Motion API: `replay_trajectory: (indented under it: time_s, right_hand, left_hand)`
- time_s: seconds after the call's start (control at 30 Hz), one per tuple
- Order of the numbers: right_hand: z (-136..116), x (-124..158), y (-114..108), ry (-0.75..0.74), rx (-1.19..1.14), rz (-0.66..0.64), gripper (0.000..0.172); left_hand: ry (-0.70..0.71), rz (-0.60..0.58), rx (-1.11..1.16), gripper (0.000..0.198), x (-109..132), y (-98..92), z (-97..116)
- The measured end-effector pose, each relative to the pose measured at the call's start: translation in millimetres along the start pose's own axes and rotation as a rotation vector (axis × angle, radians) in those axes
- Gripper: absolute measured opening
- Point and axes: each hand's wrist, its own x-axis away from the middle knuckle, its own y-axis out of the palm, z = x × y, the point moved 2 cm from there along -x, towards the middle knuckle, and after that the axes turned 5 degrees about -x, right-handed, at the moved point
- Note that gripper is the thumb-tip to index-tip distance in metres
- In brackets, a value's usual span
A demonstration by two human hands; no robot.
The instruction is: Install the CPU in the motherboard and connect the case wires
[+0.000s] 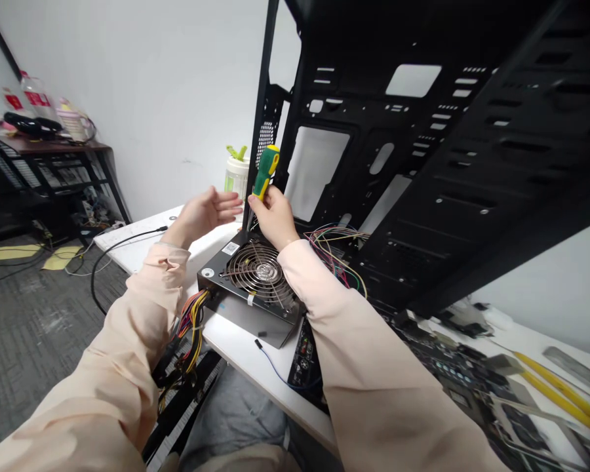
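Observation:
My right hand (274,215) is closed around a screwdriver with a green and yellow handle (265,170), held upright with its shaft pointing down at the far corner of a power supply unit (248,288). The unit lies on the white table with its round fan grille (258,270) facing up. My left hand (206,213) hovers open just left of the screwdriver, fingers stretched toward it, holding nothing. A bundle of coloured cables (193,324) hangs from the unit's near left side over the table edge.
A black computer case (423,170) stands open behind and to the right, with loose coloured wires (337,252) at its base. A white jar (236,176) stands behind my hands. Circuit boards and yellow tools (560,390) lie at right. A dark shelf (54,164) stands far left.

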Motion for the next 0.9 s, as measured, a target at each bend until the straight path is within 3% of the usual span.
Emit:
replay_trajectory:
  time_s: [0.13,0.27,0.43,0.53,0.7,0.9]
  right_hand:
    - [-3.5,2.0,1.0,0.002,-0.002,0.002,0.014]
    - [-11.5,5.6,0.0,0.006,0.035,0.028,0.01]
    - [-18.2,6.5,-4.3,-0.044,0.186,0.055,0.01]
    - [-16.5,5.8,-4.9,-0.052,0.157,0.052,0.01]
    - [-9.8,4.3,-3.5,-0.025,0.052,0.025,0.026]
    - [-0.9,-0.3,-0.3,-0.035,-0.052,-0.032,0.028]
  left_hand:
    - [0.2,0.235,0.142,0.065,4.1,-30.8,18.4]
    - [0.187,0.348,0.119,0.045,2.8,-47.1,17.5]
    - [-0.028,0.192,0.002,0.058,-2.6,-21.5,-2.9]
    - [-0.1,0.052,-0.088,0.031,-0.1,0.6,-10.2]
    - [-0.016,-0.015,-0.166,0.028,2.0,9.7,-10.2]
    - [0.095,-0.097,-0.239,0.02,-1.9,13.5,-16.2]
